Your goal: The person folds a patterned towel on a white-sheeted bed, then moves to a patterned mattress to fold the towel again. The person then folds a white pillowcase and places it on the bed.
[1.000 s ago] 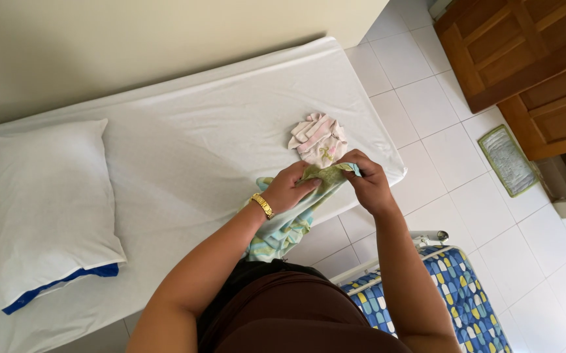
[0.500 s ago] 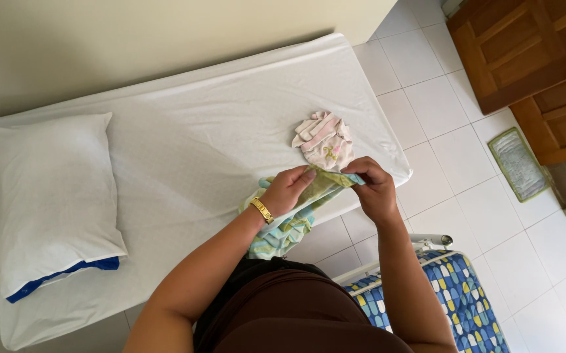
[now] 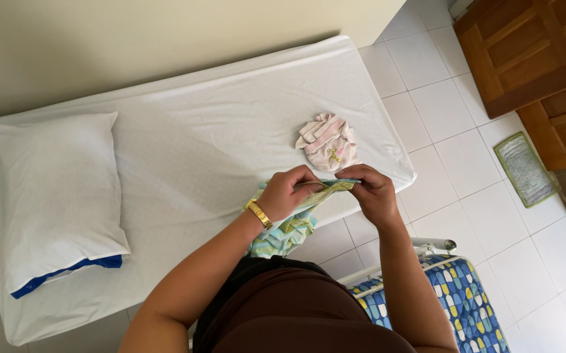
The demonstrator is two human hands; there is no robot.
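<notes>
Nearest the camera, at the bed's edge, I see both hands closed on one piece of cloth: the left hand (image 3: 288, 194), with a gold bangle (image 3: 258, 214) at the wrist, pinches one end of the green-and-yellow patterned garment (image 3: 291, 225), and the right hand (image 3: 373, 193) pinches the other end, fingers curled tight with no gap showing. The stretch between them is held taut and level just above the mattress edge; the rest hangs down off the side toward the floor.

My worry is that hanging part — if either pinch loosens, I judge the weight below would drag the whole garment off the white bed sheet (image 3: 198, 150) onto the tiles (image 3: 453, 163). Uneven pulling could also skew the fold.

Beside my right, a laundry basket with a blue patterned liner (image 3: 453, 301) stands on the floor; I cannot tell what it holds. Farther on, a small pink bundle of cloth (image 3: 327, 141) lies just beyond the hands, a white pillow (image 3: 54, 196) well apart at the left, and wooden doors (image 3: 525, 59) beyond
</notes>
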